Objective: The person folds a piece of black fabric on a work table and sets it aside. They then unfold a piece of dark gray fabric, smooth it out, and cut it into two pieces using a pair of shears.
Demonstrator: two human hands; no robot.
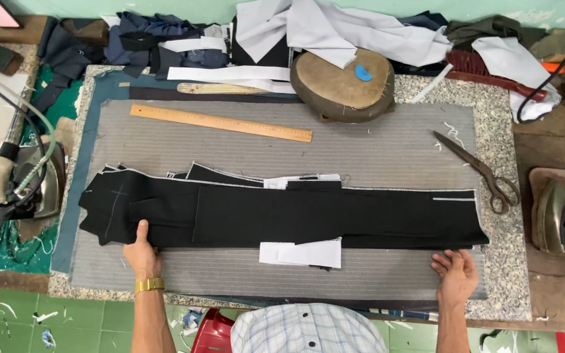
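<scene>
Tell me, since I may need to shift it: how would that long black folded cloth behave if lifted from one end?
The black cloth is probably floppy: thin layers lie flat and would sag. The stack could slide apart, since white pieces poke out loosely. Both hands, left hand and right hand, sit at its ends.

There was one view only, taken from the person's head. It looked almost straight down onto the worktop (492, 124), tipped slightly forward, so that the far edge with its heap of cloth (335, 29) met the top of the frame and the person's checked shirt (302, 330) filled the bottom middle. It sat fairly near, yet wide enough to take in the worktop from its left edge to its right edge, with an iron (31, 180) just off the left and another iron (560, 219) off the right. Both forearms entered from the near edge. No second view overlapped it.
</scene>
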